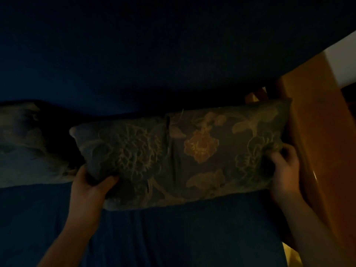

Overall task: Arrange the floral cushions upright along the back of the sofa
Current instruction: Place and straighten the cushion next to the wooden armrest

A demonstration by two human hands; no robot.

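A long floral cushion (181, 155), dark with yellow and green flowers, stands on its long edge on the blue sofa seat (173, 237), leaning toward the dark blue backrest (154, 54). My left hand (90, 185) grips its lower left corner. My right hand (285, 166) pinches its right end, close to the wooden armrest. A second floral cushion (25, 147) lies at the far left against the backrest, blurred and partly cut off by the frame edge.
A wooden armrest (316, 141) runs along the right side of the sofa, touching the held cushion's right end. A pale wall (342, 54) shows at the top right. The scene is very dim.
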